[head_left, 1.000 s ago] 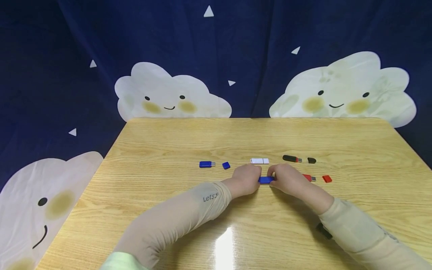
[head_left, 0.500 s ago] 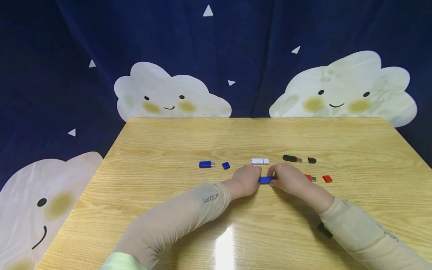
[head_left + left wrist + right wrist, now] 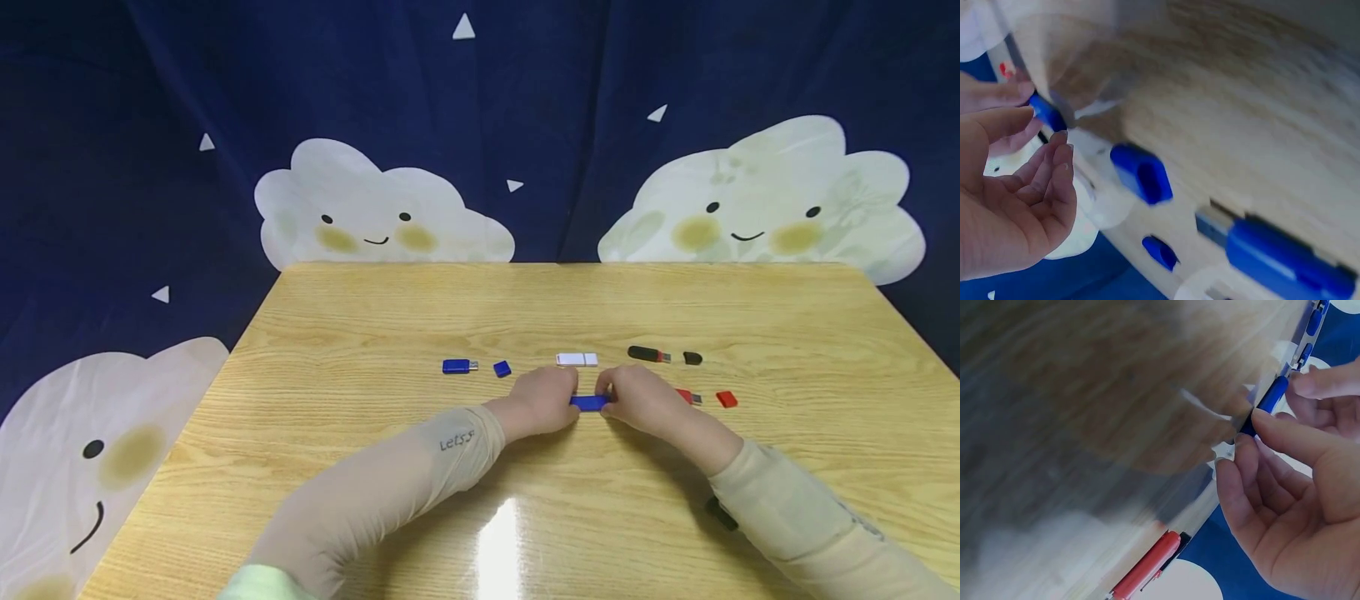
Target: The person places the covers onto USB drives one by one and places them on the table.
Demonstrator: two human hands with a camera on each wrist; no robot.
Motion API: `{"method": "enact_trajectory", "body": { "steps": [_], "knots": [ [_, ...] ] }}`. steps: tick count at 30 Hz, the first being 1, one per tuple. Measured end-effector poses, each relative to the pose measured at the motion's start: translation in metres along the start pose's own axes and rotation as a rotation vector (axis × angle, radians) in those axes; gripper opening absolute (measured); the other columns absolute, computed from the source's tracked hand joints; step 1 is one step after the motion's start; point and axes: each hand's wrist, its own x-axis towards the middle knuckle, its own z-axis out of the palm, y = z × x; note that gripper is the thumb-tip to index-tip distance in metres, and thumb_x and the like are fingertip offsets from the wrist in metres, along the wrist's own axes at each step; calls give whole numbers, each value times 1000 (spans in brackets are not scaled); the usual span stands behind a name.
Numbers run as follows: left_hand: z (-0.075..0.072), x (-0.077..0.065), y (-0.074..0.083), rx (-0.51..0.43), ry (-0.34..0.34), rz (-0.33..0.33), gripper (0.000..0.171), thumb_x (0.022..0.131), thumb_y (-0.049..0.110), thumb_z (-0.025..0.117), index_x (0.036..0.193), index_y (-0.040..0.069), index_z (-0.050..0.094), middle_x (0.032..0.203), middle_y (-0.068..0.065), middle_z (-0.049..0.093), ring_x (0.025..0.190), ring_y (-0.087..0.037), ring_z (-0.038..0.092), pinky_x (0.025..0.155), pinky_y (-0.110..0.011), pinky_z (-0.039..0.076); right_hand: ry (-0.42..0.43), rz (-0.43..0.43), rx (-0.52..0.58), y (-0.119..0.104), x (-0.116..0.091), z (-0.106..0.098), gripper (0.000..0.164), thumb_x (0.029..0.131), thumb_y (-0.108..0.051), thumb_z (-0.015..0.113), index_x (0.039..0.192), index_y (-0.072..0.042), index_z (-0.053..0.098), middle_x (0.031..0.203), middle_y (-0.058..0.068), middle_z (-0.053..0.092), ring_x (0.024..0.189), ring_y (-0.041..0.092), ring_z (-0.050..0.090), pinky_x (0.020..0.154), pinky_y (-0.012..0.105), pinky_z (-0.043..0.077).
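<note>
Blue stick (image 3: 589, 403) spans from left hand (image 3: 542, 401) to right hand (image 3: 642, 400), each pinching an end between thumb and narrowed fingers, probably so it can't twist. Whether it touches the table (image 3: 420, 302), I can't tell. Just beyond lies 1 white stick (image 3: 574, 360); farther right, the black stick (image 3: 645, 354) has its cap (image 3: 692, 358) just off its plug (image 3: 667, 357), perhaps keeping the pair matched.

The head view is fairly bright and clear, with white glare (image 3: 498, 546) on the wooden tabletop (image 3: 375, 317) and soft shadow beside the right sleeve (image 3: 810, 517). Both wrist views look dimmer and hazy, the grain smeared and blurred.
</note>
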Motion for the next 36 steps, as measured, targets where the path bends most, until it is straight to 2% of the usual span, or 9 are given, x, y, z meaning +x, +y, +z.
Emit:
{"method": "enact_trajectory", "body": {
  "steps": [3,6,11,14,18,21,24,30,36],
  "knots": [
    [-9,-5,-9,-37,21,0,17,88,25,62,98,11,60,88,0,65,76,-12,59,58,-24,46,1,7,2,-1,0,0,11,77,-7,71,85,-4,65,61,-1,54,54,11,43,51,24,33],
    [-17,-12,-26,-64,43,-3,21,88,22,59,105,9,62,96,-1,67,81,-13,61,65,-25,49,-6,17,8,-2,-1,-1,13,80,-11,69,88,-3,65,59,-2,51,52,10,40,50,24,31],
    [-29,-21,-66,-29,131,1,19,88,15,58,103,5,63,94,-7,66,85,-19,62,74,-32,51,-20,55,8,-1,-5,-2,18,84,-17,66,95,-2,65,60,-2,52,52,11,38,50,25,30],
    [-32,-24,-90,6,172,-50,20,87,14,60,104,3,63,96,-10,65,92,-24,61,80,-37,51,-23,70,3,-1,-6,-4,19,86,-18,65,97,-2,65,61,-2,53,52,11,39,50,26,30],
    [-30,-26,-112,59,122,-121,23,87,18,63,105,4,65,101,-12,63,96,-27,58,81,-40,51,-25,73,1,-2,-7,-5,18,87,-19,64,96,-3,65,57,-2,50,50,10,37,49,25,30],
    [-28,-26,-120,88,67,-125,22,87,20,65,102,5,68,99,-11,63,95,-26,57,81,-40,50,-20,71,11,-5,-6,-5,16,87,-19,63,93,-5,65,55,-4,48,49,9,37,48,25,30],
    [-27,-25,-123,91,45,-132,19,87,19,65,100,6,68,97,-11,63,93,-26,56,81,-41,49,-16,74,25,-7,-5,-6,15,87,-20,63,92,-6,65,55,-4,49,48,9,38,48,25,31],
    [-26,-26,-125,62,28,-176,17,86,19,67,97,7,64,96,-8,64,92,-23,58,79,-40,50,-6,84,29,-10,-4,-6,15,87,-20,63,92,-6,65,57,-3,53,48,9,40,48,25,33],
    [-24,-28,-128,45,20,-182,14,86,19,67,90,9,59,87,-3,64,78,-17,56,69,-36,50,34,77,-20,-13,0,-3,18,87,-21,62,93,-4,66,54,-4,48,48,9,39,47,25,31]
  ]
}}
